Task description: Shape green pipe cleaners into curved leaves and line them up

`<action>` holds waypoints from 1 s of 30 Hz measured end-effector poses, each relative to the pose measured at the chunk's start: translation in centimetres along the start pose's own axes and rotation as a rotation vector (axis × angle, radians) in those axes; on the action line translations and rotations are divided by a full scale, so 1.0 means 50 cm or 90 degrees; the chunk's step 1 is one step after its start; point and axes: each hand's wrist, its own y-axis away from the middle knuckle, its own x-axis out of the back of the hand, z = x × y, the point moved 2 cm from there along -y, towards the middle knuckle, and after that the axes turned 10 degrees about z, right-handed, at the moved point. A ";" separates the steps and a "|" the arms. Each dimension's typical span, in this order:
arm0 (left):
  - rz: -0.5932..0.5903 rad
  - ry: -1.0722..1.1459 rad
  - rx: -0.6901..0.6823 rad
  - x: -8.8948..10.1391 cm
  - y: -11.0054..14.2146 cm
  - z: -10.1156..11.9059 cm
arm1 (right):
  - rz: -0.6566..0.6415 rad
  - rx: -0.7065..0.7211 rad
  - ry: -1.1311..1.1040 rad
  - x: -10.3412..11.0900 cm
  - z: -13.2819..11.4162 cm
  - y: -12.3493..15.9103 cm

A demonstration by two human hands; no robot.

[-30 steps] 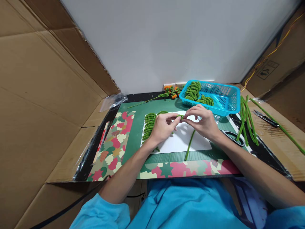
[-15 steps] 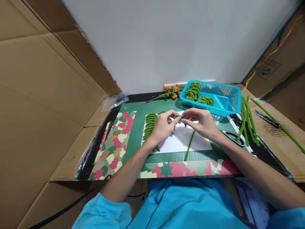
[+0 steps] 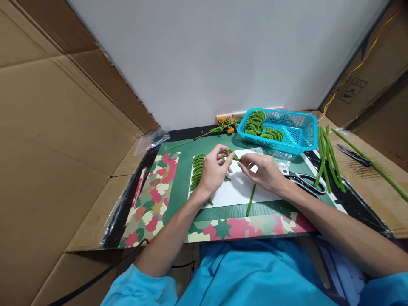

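Between my hands, above a white sheet, is a bent green pipe cleaner. The fingers of my left hand close on its looped upper end. My right hand pinches its lower end between thumb and fingers. To the left of my left hand, a row of curved green pipe-cleaner pieces lies on the sheet, partly hidden by that hand. A straight green pipe-cleaner length lies below my right hand, across the sheet's front edge.
A blue basket with curled green pieces stands at the back right. Orange flowers on green stems lie beside it. Scissors, long green pipe cleaners and small snips lie at right. Cardboard walls flank the table.
My hands have moved slightly apart, and more of the bent pipe cleaner shows between them, now slanting. The scissors show more fully beside my right wrist. The view has shifted a little.
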 end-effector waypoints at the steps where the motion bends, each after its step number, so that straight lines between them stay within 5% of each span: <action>1: -0.006 0.009 0.007 -0.001 0.000 -0.001 | 0.005 0.016 0.023 0.000 0.000 0.002; 10: -0.033 0.104 0.065 -0.010 0.000 -0.003 | 0.029 0.090 0.134 -0.004 0.004 0.013; 23: 0.009 0.131 0.041 -0.017 0.002 -0.007 | 0.048 0.046 0.046 -0.006 0.003 0.012; 30: 0.003 0.112 0.051 -0.019 0.008 -0.011 | -0.021 0.034 0.017 -0.008 0.007 0.012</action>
